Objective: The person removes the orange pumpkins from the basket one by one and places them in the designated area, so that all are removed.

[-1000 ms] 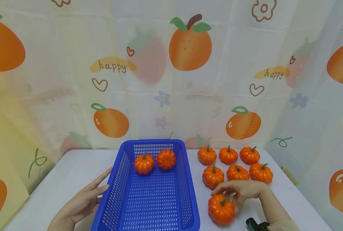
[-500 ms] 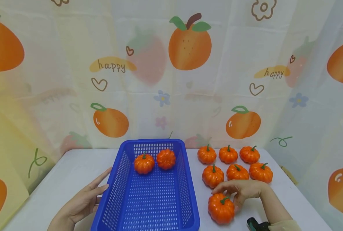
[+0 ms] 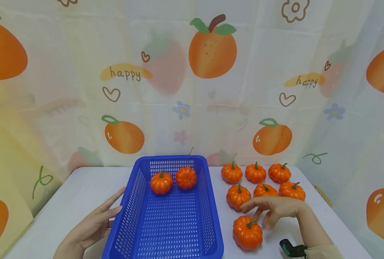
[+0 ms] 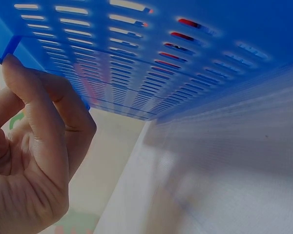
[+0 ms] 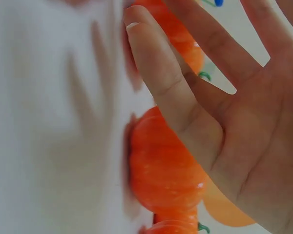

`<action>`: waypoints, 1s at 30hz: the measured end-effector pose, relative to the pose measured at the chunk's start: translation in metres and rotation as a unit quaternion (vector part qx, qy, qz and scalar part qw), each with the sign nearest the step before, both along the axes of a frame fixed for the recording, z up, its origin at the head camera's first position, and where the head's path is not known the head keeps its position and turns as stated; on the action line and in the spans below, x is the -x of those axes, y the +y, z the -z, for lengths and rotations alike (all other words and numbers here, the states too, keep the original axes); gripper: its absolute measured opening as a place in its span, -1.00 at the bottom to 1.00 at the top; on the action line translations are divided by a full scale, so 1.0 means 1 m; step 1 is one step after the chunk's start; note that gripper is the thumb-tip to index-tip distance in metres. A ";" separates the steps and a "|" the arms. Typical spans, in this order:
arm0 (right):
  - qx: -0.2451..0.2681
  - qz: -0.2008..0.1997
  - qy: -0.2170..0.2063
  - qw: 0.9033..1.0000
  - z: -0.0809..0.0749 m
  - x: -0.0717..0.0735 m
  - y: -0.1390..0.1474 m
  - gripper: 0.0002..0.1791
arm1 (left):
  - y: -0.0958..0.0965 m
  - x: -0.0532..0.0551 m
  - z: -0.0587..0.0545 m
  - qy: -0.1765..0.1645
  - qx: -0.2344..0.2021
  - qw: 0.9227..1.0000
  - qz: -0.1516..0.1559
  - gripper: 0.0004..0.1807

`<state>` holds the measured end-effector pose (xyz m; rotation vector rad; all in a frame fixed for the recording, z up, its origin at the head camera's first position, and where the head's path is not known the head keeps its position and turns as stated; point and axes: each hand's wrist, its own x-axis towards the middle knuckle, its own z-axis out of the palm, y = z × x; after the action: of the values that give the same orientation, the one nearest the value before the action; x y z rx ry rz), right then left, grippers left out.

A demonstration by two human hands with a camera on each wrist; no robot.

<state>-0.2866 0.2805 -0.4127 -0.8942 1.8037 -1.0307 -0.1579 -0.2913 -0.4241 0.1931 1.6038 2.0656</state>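
Note:
My left hand [image 3: 90,230] touches the left rim of a blue plastic basket [image 3: 215,216], its thumb and index finger stretched out to the edge. In the left wrist view its other fingers bend beside the basket's slotted wall [image 4: 136,58]. Two small orange pumpkins [image 3: 161,184] lie inside at the far end. My right hand [image 3: 277,208] hovers with loose fingers just behind and right of the nearest pumpkin [image 3: 247,237], which stands on the table with its green stem up. Nothing is in its grasp. In the right wrist view, orange pumpkins [image 5: 163,165] show behind the spread fingers.
Behind the right hand, several more pumpkins [image 3: 238,198] stand in two rows on the white table [image 3: 49,212], right of the basket. A black strap-like device [image 3: 292,249] sits by the right wrist. A fruit-printed curtain [image 3: 211,108] hangs behind the table.
My right hand has lifted off the nearest pumpkin and moved slightly back and right, its fingers loosening. The pumpkin stays in place. My left hand and the basket have not moved.

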 end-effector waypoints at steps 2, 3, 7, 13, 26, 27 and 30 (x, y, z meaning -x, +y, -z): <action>0.014 -0.003 -0.002 1.000 -0.003 0.002 0.000 -0.21 | 0.000 0.000 0.000 0.000 0.002 1.000 -0.002 -0.45; 0.021 -0.004 -0.003 1.000 -0.005 0.003 0.000 -0.22 | 0.000 0.000 0.000 0.001 0.003 1.000 -0.002 -0.46; 0.039 -0.002 0.009 0.999 -0.013 0.007 -0.001 -0.25 | 0.000 -0.001 0.001 0.001 0.001 1.000 -0.002 -0.45; 0.018 0.025 0.066 0.997 -0.033 0.006 -0.010 -0.27 | 0.000 -0.001 0.001 0.001 -0.007 1.000 0.000 -0.46; 0.095 0.084 0.179 0.976 -0.077 0.018 -0.064 -0.41 | -0.001 0.001 0.002 0.007 -0.003 1.000 0.004 -0.43; 0.102 0.097 0.185 0.973 -0.080 0.019 -0.071 -0.41 | 0.000 0.001 0.001 0.006 -0.003 1.000 0.004 -0.43; 0.120 0.144 0.195 0.963 -0.088 0.020 -0.094 -0.41 | 0.000 0.000 0.001 0.007 -0.003 1.000 0.003 -0.43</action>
<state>-0.3071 0.1864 -0.3250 -1.0590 2.2188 -1.3528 -0.1581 -0.2913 -0.4246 0.2150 1.6034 2.0687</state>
